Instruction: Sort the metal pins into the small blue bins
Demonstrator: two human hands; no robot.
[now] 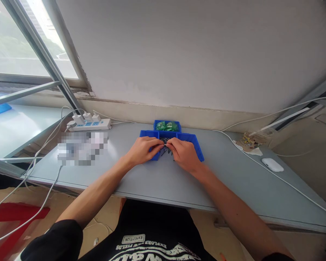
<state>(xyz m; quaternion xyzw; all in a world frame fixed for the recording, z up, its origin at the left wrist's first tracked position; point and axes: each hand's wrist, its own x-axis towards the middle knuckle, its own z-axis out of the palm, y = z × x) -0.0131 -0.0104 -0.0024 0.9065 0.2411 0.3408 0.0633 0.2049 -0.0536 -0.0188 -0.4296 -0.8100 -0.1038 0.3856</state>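
Both of my hands meet over the blue bins in the middle of the table. My left hand [148,149] is closed in a pinch, its fingertips at a tiny piece too small to name. Opposite it, my right hand [184,154] pinches at the same spot, fingertips nearly touching the left ones. Below them, dark thin screw-like pieces [163,150] lie in the middle blue bin [159,135]. My wrists partly hide the left blue bin [145,134] and the right blue bin [197,145]. Behind these stands another blue bin [156,123] with green packets [167,125] in it.
A white power strip [97,124] with several plugs lies at the back left, near a blurred-out object [81,148]. At the right are a white earbud case [272,164], a brown patterned bag [248,140] and a white cable [250,156] across the table [233,188].
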